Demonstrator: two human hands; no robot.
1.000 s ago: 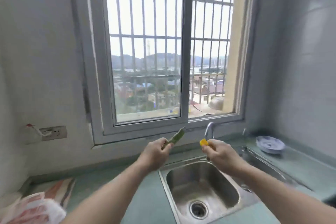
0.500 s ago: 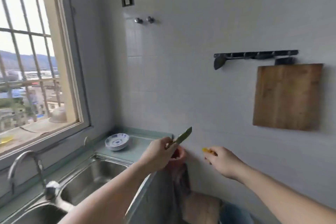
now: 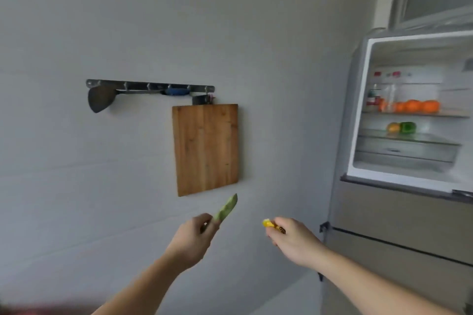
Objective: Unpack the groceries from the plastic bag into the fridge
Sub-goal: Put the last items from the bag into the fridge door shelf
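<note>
The left hand (image 3: 190,236) pinches a green pod (image 3: 226,208), perhaps a bean, its base hidden in the fingers. The right hand (image 3: 291,239) curls round a small yellow item (image 3: 268,223), mostly hidden and blurred. The open fridge (image 3: 407,120) stands up and right of the right hand, cut off by the frame.

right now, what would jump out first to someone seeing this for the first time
Probably the open fridge at the right, lit inside, with oranges on a shelf and a green pepper on the shelf below. Next, the wooden cutting board hanging on the wall at centre. In the foreground, the left hand holds a green vegetable and the right hand a small yellow item.
</note>
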